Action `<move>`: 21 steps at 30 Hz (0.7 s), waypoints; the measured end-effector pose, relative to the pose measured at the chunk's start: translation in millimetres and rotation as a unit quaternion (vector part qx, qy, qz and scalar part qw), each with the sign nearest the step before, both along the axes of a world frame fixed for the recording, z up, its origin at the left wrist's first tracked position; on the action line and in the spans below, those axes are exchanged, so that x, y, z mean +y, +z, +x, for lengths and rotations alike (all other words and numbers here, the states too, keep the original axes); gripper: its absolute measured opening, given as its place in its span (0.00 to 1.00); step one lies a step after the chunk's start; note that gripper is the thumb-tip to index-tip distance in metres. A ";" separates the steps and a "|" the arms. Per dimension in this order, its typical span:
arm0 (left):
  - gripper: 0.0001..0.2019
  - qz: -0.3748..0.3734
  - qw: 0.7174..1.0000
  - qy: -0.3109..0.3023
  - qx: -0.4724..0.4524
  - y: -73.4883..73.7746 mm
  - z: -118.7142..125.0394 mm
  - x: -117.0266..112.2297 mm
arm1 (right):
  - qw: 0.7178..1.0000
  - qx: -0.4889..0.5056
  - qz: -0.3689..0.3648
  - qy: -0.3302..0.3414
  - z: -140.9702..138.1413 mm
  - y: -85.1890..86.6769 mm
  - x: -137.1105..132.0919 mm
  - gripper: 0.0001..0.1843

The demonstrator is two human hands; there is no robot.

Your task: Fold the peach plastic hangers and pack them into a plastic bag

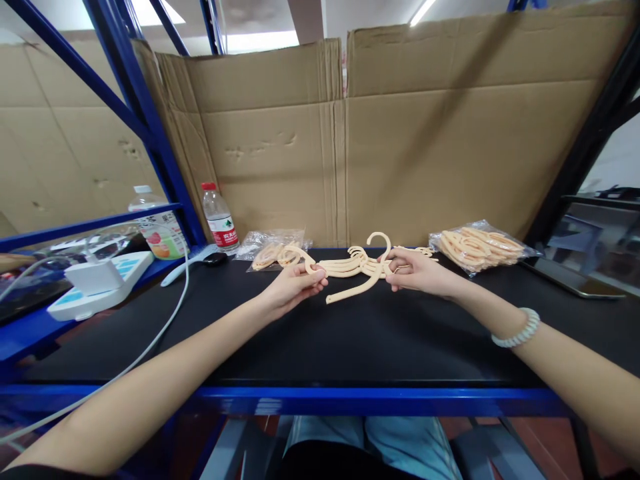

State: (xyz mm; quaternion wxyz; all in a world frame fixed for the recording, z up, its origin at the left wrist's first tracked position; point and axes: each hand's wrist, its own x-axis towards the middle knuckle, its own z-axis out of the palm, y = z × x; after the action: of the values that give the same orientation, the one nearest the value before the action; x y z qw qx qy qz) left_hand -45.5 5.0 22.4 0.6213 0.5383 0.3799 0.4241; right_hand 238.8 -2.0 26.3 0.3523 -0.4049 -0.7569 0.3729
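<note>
Cream plastic hanger parts are in both my hands, above the black tabletop. My left hand [303, 283] pinches a curved hanger arm [300, 252] between thumb and fingers. In my right hand [415, 272] is a hanger piece with a hook [357, 291]; its hook points up and its long arm slants down to the left. Just behind the hands lies a stack of cream hangers [343, 269], their hooks bunched near the middle. My right fingers and the held piece hide part of the stack.
Clear bags of cream hanger parts lie at the back left [270, 253] and back right [480, 245]. A red-capped water bottle [220, 220] stands by the cardboard wall [270, 167]. At left are a white power strip [95, 297], a cable and a larger bottle [163, 233].
</note>
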 end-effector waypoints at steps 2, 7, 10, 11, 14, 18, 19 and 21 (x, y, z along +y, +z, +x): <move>0.13 -0.002 1.000 -0.004 -0.007 -0.7 0.8 -0.8 | 1.000 -0.014 0.016 -0.003 -1.9 2.5 -2.7 0.15; 0.11 -0.007 1.000 -0.023 -0.012 1.1 3.2 -4.8 | 0.998 0.023 0.051 -0.018 -6.5 7.1 -8.2 0.16; 0.09 -0.015 0.999 -0.024 -0.030 2.5 3.9 -6.3 | 0.994 0.071 0.077 -0.016 -7.6 8.9 -10.1 0.16; 0.08 -0.021 0.999 -0.024 -0.035 3.1 4.0 -6.8 | 0.993 0.085 0.083 -0.015 -7.9 9.3 -10.5 0.16; 0.05 -0.039 0.997 -0.030 -0.054 5.4 4.1 -8.7 | 0.989 0.112 0.093 -0.013 -8.9 10.1 -11.9 0.16; 0.06 -0.041 0.994 -0.060 -0.076 7.0 4.0 -10.8 | 0.986 0.120 0.114 -0.010 -10.8 10.4 -14.6 0.15; 0.06 -0.039 0.994 -0.071 -0.077 6.7 3.7 -10.8 | 0.985 0.121 0.118 -0.011 -11.3 10.6 -15.2 0.14; 0.07 -0.032 0.992 -0.090 -0.079 5.5 3.0 -10.2 | 0.985 0.122 0.123 -0.013 -11.8 10.8 -16.4 0.14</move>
State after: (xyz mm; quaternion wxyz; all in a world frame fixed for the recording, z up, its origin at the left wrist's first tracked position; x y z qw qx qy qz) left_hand -42.5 -5.2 27.9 0.7019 0.5154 0.2930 0.3948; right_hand 227.0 -18.4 37.1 0.4938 -0.3195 -0.7432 0.3188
